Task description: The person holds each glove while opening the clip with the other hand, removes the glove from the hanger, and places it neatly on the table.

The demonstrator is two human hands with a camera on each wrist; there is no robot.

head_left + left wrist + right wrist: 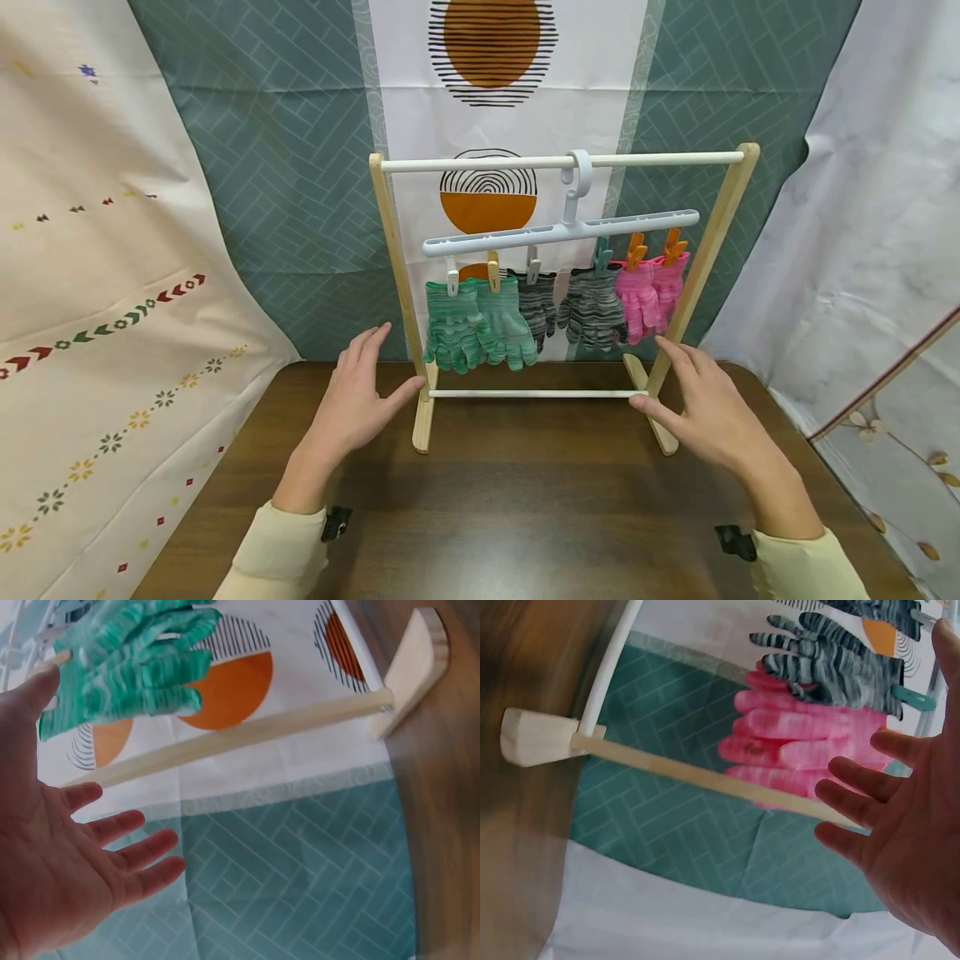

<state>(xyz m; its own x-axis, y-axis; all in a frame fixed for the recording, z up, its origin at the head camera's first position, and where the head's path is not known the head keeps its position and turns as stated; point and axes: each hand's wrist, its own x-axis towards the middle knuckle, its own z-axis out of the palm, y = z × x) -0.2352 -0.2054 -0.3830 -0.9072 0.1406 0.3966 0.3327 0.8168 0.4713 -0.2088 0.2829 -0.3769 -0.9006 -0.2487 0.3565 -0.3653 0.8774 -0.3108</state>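
Observation:
My left hand (358, 402) is spread with nothing in it, near the left post of a small wooden rack (693, 262). On the other side my right hand (708, 408) is likewise spread and holds nothing, close to the right post. From the rack's top bar hangs a pale grey-blue hanger (555, 234), tilted up to the right. Clothespins hold gloves on it: green gloves (480, 325) at the left, black-and-grey striped gloves (592, 308) in the middle, pink gloves (651, 296) at the right. An orange clothespin (636, 250) grips one pink glove.
The rack stands on a brown wooden table (495, 492), its feet towards the back edge. Behind it hangs a green and white patterned cloth (270, 167). More cloth drapes the left side (97, 333) and the right side (885, 275).

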